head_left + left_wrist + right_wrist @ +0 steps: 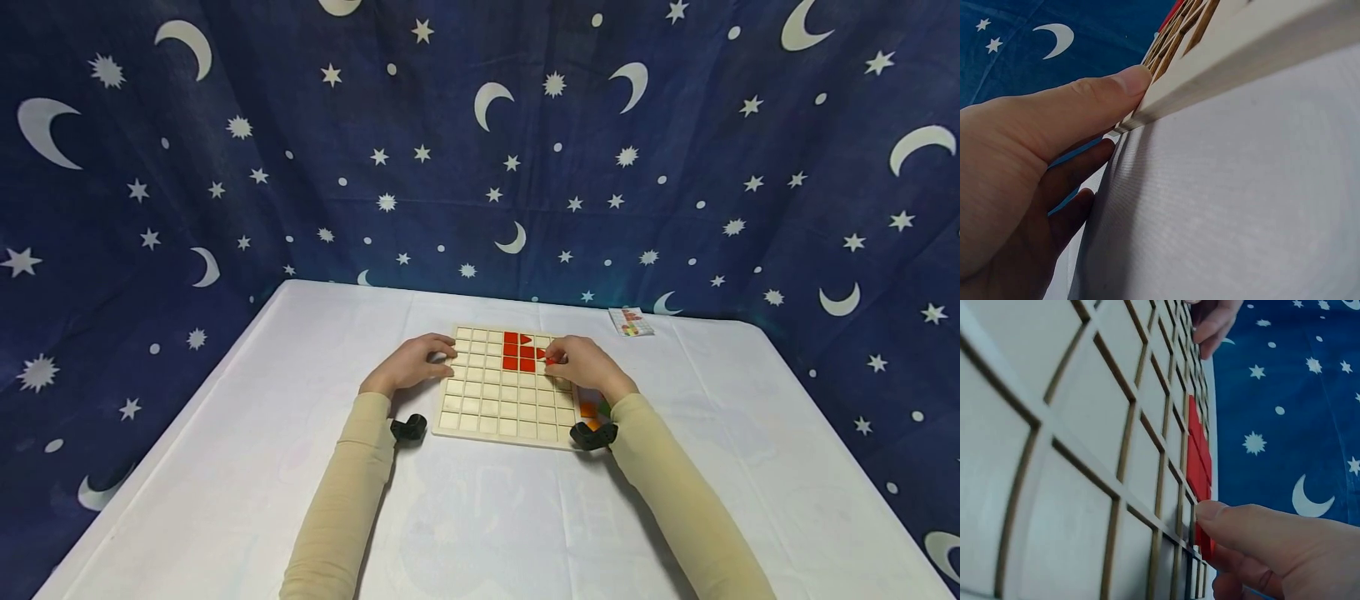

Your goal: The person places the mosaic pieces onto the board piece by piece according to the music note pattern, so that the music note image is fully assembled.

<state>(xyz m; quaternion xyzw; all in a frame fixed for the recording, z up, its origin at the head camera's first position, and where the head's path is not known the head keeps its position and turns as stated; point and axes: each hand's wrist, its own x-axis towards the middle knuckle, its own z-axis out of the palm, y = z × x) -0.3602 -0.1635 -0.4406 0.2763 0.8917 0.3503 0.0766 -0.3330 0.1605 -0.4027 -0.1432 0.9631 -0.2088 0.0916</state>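
1. red pieces (527, 353) lie in the far right part of the grid board (480, 396), just left of the right hand (588, 364), the nearer one.
2. that hand pinches another red piece (551, 362).
3. the left hand (411, 362), fingers apart, touches the board's left edge.

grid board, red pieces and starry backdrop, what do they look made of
Grid board: probably wood, pale and smooth, with brownish cell edges. Red pieces: painted wood or plastic, smooth; even colour leaves it open. Starry backdrop: likely printed fabric, matte, showing creases.
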